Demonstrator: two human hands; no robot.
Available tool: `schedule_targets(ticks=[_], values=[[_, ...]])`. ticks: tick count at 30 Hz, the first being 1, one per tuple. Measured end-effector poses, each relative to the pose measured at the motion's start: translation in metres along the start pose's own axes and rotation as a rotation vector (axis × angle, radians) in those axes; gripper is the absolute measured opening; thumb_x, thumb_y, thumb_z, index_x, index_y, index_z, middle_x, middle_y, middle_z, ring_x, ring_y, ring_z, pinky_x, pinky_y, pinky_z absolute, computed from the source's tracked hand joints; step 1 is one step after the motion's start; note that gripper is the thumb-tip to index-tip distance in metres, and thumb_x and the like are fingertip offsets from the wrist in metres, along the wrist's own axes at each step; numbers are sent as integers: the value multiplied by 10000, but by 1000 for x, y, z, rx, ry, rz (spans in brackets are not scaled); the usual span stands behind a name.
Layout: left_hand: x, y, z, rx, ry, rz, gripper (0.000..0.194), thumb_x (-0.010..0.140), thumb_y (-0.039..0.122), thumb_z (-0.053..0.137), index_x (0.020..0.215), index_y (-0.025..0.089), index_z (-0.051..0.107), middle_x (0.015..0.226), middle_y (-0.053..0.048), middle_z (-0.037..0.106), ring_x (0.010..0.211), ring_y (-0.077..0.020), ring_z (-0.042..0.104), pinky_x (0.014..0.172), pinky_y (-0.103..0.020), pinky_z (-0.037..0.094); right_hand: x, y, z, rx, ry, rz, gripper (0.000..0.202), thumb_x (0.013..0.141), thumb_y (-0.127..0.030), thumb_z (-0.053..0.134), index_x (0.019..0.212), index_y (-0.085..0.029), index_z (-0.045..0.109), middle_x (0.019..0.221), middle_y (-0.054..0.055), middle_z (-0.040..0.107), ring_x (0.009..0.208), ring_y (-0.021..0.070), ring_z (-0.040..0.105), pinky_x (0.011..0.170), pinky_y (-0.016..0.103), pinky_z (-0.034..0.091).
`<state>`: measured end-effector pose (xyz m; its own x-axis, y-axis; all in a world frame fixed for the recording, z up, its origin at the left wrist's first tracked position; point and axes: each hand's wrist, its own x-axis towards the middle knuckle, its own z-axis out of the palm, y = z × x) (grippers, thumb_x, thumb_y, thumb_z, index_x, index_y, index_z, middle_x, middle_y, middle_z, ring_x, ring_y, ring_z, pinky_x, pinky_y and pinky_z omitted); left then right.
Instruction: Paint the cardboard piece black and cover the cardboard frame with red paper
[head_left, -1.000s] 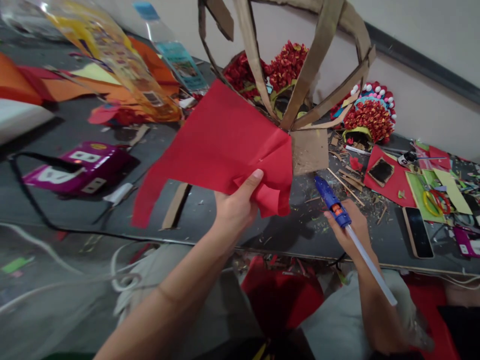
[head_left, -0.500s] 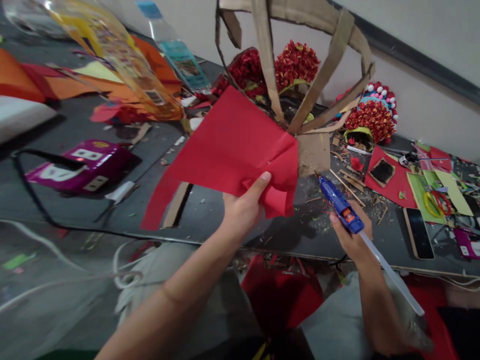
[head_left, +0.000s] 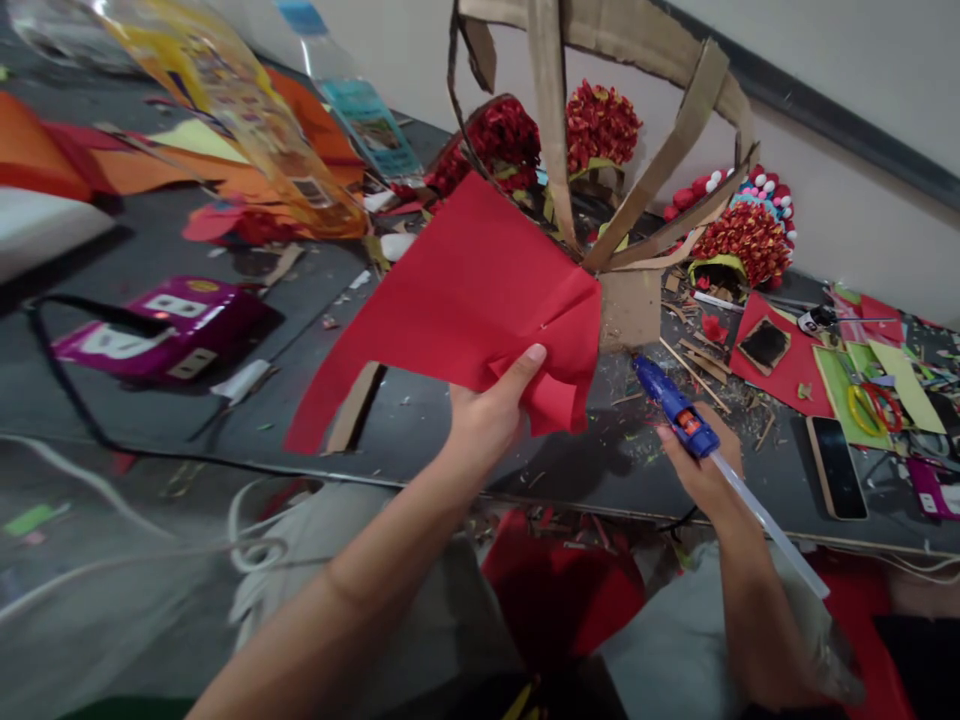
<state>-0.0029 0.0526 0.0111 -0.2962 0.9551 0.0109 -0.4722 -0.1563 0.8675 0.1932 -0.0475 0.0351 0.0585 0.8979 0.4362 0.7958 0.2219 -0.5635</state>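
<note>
Partly hidden, left hand (head_left: pixel 480 420) pinches red paper (head_left: pixel 465 290); right hand (head_left: pixel 701 470) clenches glue gun (head_left: pixel 675 408).

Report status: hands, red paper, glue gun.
Left hand grips red paper sheet against cardboard strip frame. Right hand holds blue glue gun, nozzle near frame. Nothing between.

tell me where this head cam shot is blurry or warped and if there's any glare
Head view: the lower left corner smears into blur, and the table edge bows from wide-lens distortion; the left hand on the red paper and the right hand gripping the blue glue gun stay fairly sharp; glare streaks the clear plastic packaging top left.
</note>
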Motion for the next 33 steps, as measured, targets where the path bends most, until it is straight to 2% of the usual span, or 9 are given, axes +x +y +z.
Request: schedule_targets(ticks=[3,7,15,18,21,23,26,30,33], values=[[0,6,6,-69,54,-4,419,511,345,901,829,258,642,821,4,709,896,-197,686,876,-324,569,2,1,-2,-29,-14,42,227,889,-407,553,755,-227,522,679,-3,574,627,156,577,613,257,482],[1,12,8,-103,66,-70,415,511,282,890,843,258,643,855,8,718,904,-195,687,844,-307,581,4,7,-6,-79,-24,76,254,895,-440,527,768,-222,557,731,25,629,674,176,614,645,271,492],[4,17,8,-139,69,-213,319,611,152,792,881,234,643,890,-27,719,941,-218,687,859,-323,585,3,48,-11,-262,23,279,433,864,-569,536,1025,-193,676,955,113,717,888,267,668,776,363,511],[8,21,5,-196,23,-340,239,656,152,756,867,180,649,880,-37,714,876,-199,700,882,-324,579,0,66,-2,-335,6,286,486,853,-556,556,1131,-172,658,1050,149,705,967,291,653,815,402,510],[11,27,5,-223,-16,-511,106,747,188,707,836,152,661,799,-28,709,735,-161,701,868,-318,587,0,73,4,-390,-50,238,474,887,-514,535,1174,-152,638,1026,153,686,949,288,635,840,434,503],[11,31,7,-255,-4,-582,82,839,224,634,827,152,671,745,-25,713,675,-147,695,862,-306,590,1,65,7,-415,-29,181,445,921,-492,495,1161,-147,640,993,151,668,932,285,621,845,457,498],[6,32,13,-304,32,-625,219,935,257,518,829,160,684,718,-28,728,690,-147,706,871,-288,587,0,32,14,-357,105,24,413,932,-499,498,1108,-158,649,961,135,650,921,269,612,829,441,505],[-9,21,19,-330,12,-581,236,932,316,549,856,152,701,798,-38,756,786,-160,722,876,-272,578,-6,-26,38,-246,152,-308,412,900,-531,565,1132,-196,618,967,102,663,890,218,628,794,354,517],[-20,11,20,-318,-22,-607,288,903,406,594,823,152,703,759,-32,751,744,-161,722,815,-259,584,-6,-47,53,-223,183,-366,300,913,-442,590,1069,-187,617,935,94,681,840,197,643,747,322,519]])
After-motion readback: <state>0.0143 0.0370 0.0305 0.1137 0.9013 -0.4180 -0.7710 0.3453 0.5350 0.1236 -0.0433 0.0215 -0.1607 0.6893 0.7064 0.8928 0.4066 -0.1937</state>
